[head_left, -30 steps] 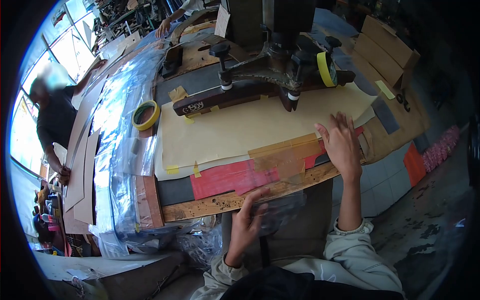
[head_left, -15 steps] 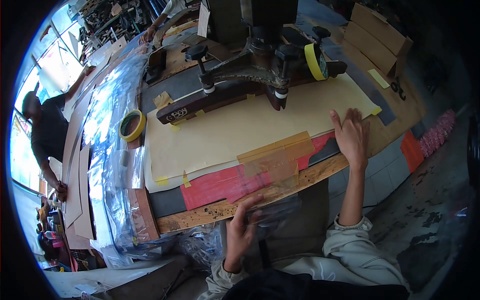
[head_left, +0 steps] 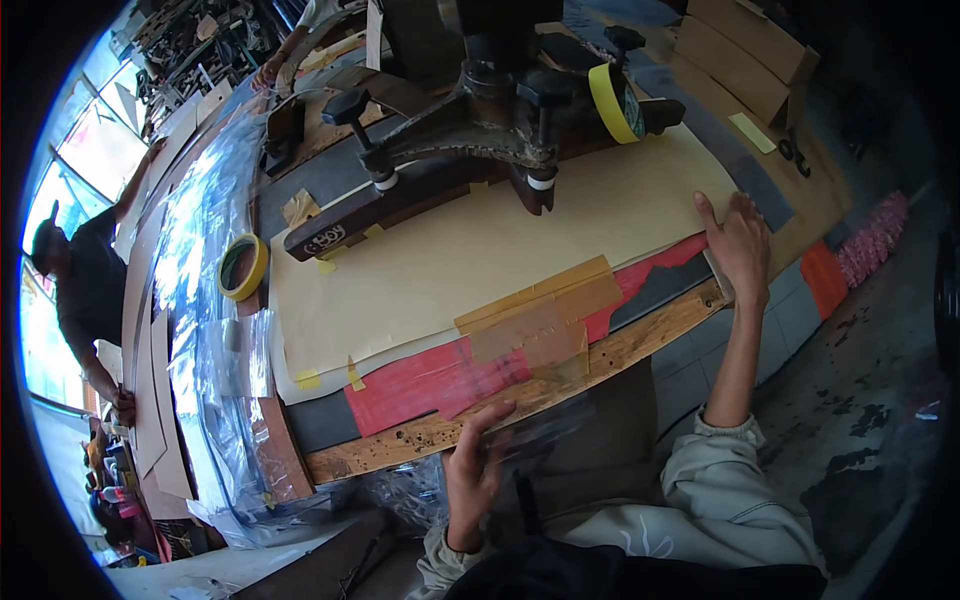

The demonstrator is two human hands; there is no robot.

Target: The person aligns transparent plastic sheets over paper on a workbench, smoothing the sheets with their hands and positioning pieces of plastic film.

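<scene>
My right hand (head_left: 738, 245) lies with fingers stretched at the right end of a long cream paper sheet (head_left: 400, 290), near the table corner. My left hand (head_left: 474, 475) is at the wooden front edge (head_left: 400, 450), one finger extended onto it, the others apart and slightly blurred. Beside it is a smeared, see-through patch I cannot make out. Under the sheet's front margin lies red material (head_left: 410, 385), with brown tape (head_left: 540, 310) across both. A dark bar (head_left: 330, 236) on a metal clamp frame (head_left: 470, 130) rests over the sheet's back part.
Yellow tape rolls stand at the left (head_left: 243, 267) and on the bar (head_left: 615, 104). Clear plastic (head_left: 205, 290) covers the left side. Scissors (head_left: 793, 157) and a cardboard box (head_left: 745, 65) are at the back right. Another person (head_left: 85, 280) works at the far left.
My right hand has shifted right along the sheet's end. My left hand stays at the front edge. The view has turned slightly, moving the table contents left.
</scene>
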